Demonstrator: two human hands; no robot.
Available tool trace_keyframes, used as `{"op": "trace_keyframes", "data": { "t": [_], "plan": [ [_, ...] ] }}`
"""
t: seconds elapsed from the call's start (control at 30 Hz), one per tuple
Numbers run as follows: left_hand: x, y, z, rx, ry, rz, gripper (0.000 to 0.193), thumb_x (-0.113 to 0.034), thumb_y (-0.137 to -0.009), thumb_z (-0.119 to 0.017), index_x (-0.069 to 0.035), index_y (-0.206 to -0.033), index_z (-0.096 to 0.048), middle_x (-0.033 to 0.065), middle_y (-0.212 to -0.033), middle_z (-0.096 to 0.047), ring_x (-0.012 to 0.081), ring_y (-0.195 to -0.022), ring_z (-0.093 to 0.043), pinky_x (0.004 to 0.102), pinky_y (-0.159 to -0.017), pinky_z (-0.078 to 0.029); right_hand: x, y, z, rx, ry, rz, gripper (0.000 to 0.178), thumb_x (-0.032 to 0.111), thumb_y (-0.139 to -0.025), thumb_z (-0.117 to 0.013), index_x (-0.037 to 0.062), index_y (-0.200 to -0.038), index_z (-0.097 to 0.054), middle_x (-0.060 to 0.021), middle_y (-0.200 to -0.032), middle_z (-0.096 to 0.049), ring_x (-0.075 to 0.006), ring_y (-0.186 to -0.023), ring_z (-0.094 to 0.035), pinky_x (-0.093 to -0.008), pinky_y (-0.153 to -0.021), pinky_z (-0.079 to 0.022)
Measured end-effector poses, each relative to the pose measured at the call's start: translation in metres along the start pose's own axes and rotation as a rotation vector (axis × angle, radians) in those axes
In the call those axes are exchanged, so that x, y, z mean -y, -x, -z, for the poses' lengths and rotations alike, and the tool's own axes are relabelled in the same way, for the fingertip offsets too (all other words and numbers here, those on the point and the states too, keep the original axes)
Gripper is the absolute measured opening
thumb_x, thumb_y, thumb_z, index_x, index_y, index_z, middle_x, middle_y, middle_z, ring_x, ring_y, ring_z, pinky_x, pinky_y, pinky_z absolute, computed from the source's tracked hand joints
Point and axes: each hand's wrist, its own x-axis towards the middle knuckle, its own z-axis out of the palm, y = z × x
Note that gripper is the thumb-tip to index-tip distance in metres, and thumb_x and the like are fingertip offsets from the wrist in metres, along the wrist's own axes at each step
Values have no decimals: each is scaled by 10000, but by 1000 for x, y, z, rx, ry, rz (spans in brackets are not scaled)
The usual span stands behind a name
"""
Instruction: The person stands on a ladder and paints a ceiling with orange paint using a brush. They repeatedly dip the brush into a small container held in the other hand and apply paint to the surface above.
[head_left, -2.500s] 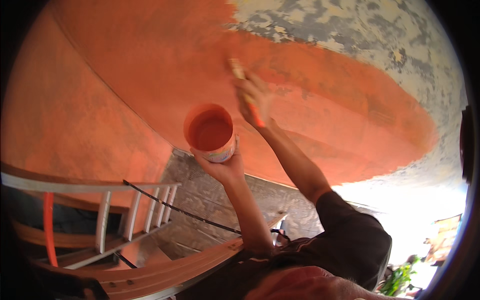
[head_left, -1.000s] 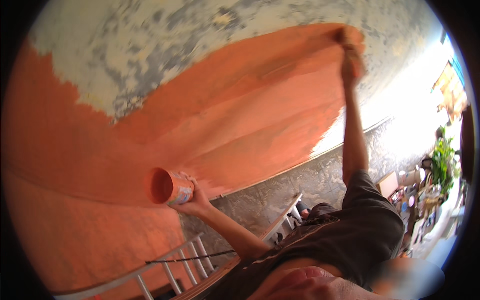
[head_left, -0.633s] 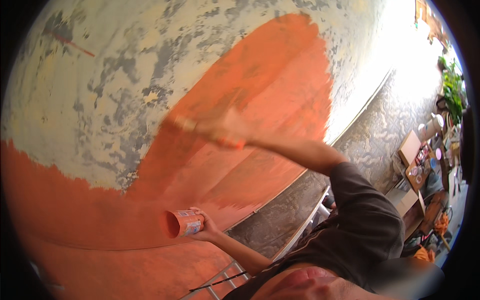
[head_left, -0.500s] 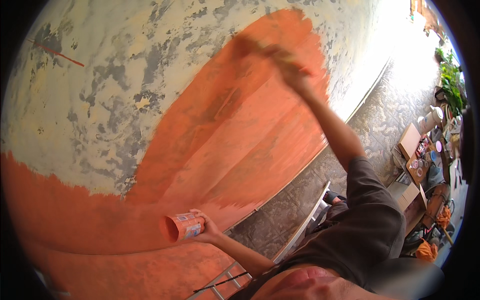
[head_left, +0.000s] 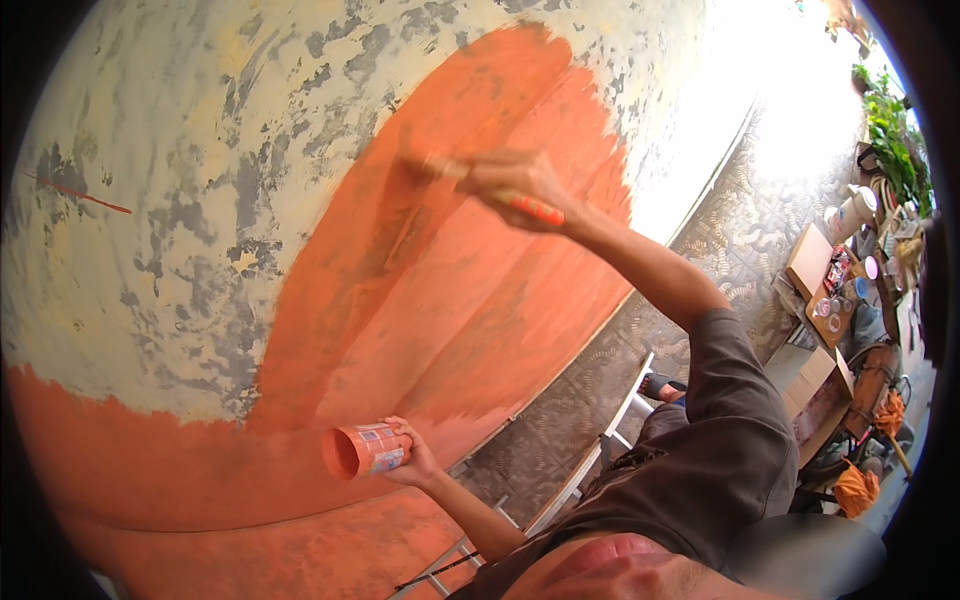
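My right hand [head_left: 515,182] is closed around a paintbrush [head_left: 448,166], its arm stretched out over the wall. The brush's orange handle end sticks out behind the fist, and its blurred bristles are against the orange-painted part of the wall [head_left: 490,260]. Lower down, my left hand [head_left: 414,458] grips an orange-smeared paint can [head_left: 376,449] from its base end. The can is tilted on its side, mouth toward the left; how much paint is inside cannot be seen. Bare cream plaster with grey patches [head_left: 200,150] borders the orange area.
A metal ladder [head_left: 625,415] stands below me, with a foot near it. Patterned floor tiles [head_left: 640,345] run along the wall's base. At the right lie cardboard boxes [head_left: 800,380], a white container [head_left: 855,212], orange cloths [head_left: 857,490] and green plants [head_left: 895,140].
My right hand has swept the brush left and downward across the orange paint. My left hand keeps hold of the can in nearly the same place. The view has shifted slightly.
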Motion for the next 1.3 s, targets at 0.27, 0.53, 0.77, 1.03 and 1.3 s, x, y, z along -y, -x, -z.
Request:
{"op": "trace_keyframes", "data": {
  "t": [0.27,0.53,0.77,1.03,1.3],
  "plan": [
    [-5,-3,13,-16,58,38,530,-286,-864,-724,-46,-1311,-572,196,-1250,-551,339,-1206,-505,393,-883,-536,-149,-12,125,-579,251,-88,207,107,-969,-537,129,-1053,-725,-4,-958,-749,-129,-743,-671,-239,-671,-527],
    [13,-1,-1,59,61,62,546,-299,-860,-728,-42,-1314,-568,200,-1260,-544,359,-1194,-509,413,-889,-541,-100,-25,77,-366,483,-108,411,46,-801,-654,178,-1187,-703,-56,-1182,-713,-302,-1081,-663,-392,-897,-541],
    [-19,1,21,14,32,-12,574,-336,-843,-737,-50,-1314,-576,193,-1266,-553,363,-1187,-509,416,-883,-532,20,-35,-25,140,-42,49,264,79,-849,-644,174,-1083,-723,-67,-1092,-702,-323,-873,-673,-379,-688,-547],
    [-21,7,19,34,98,1,528,-304,-859,-716,-50,-1305,-592,177,-1279,-573,379,-1199,-497,446,-895,-531,-139,-41,140,-639,73,-169,107,69,-966,-607,7,-949,-694,-40,-918,-714,-121,-839,-650,-265,-738,-524],
    [-23,2,21,-38,90,-62,569,-312,-817,-737,-69,-1311,-594,165,-1292,-565,369,-1229,-492,442,-891,-533,-14,-11,-48,-337,455,-198,273,104,-976,-506,101,-1184,-683,-139,-1128,-705,-322,-958,-676,-391,-790,-553]
  ]
}}
